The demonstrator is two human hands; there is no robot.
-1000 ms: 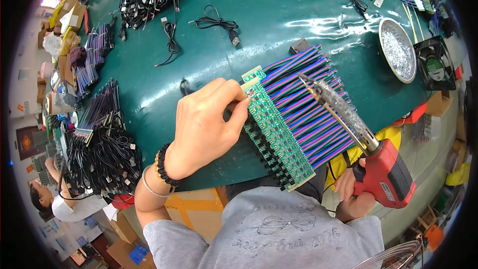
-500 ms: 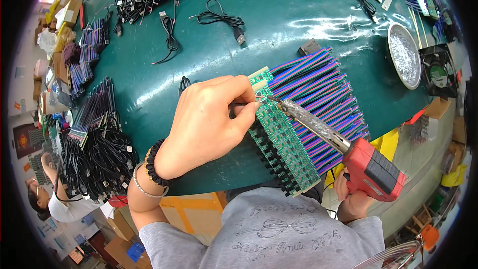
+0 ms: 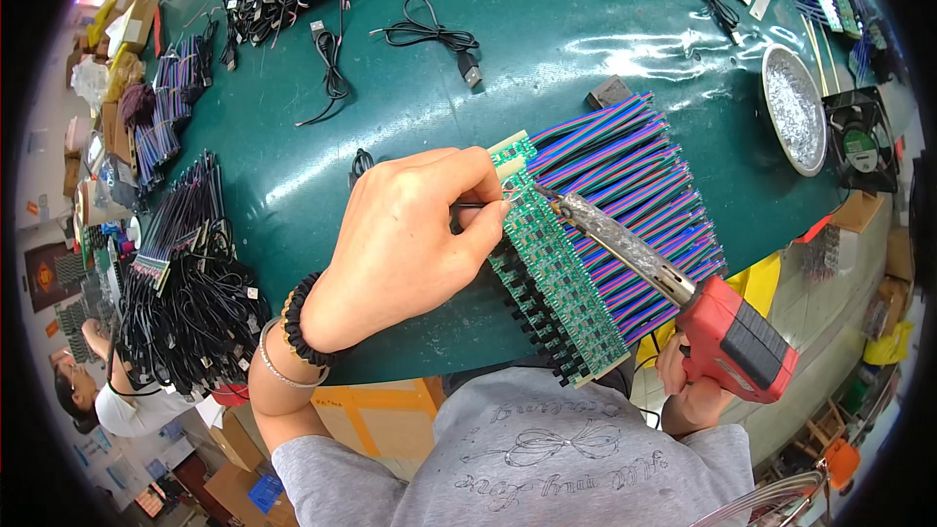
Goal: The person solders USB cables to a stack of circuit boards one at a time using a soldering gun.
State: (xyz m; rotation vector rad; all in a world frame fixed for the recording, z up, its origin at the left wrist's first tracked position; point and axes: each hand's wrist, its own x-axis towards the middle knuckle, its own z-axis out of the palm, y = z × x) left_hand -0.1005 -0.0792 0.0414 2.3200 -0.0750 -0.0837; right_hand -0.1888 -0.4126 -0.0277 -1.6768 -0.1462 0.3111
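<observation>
My left hand (image 3: 410, 234) rests on the green table mat, fingers pinched on a thin solder wire (image 3: 470, 205) at the upper end of a long green circuit board strip (image 3: 551, 263). Rows of purple, blue and red wires (image 3: 639, 190) run off the strip to the right. My right hand (image 3: 683, 385), mostly hidden, grips a red soldering iron (image 3: 737, 337). Its crusted tip (image 3: 547, 197) touches the board right beside my left fingertips.
A round metal dish (image 3: 795, 107) and a small black fan (image 3: 864, 146) sit at the right. Black cables (image 3: 429, 34) lie on the mat (image 3: 547, 49) above; bundles of cables (image 3: 185, 303) pile at the left. A person (image 3: 98, 400) sits at lower left.
The iron's tip has slid up the strip toward its upper end, and my left hand has moved with it, still pinching the wire.
</observation>
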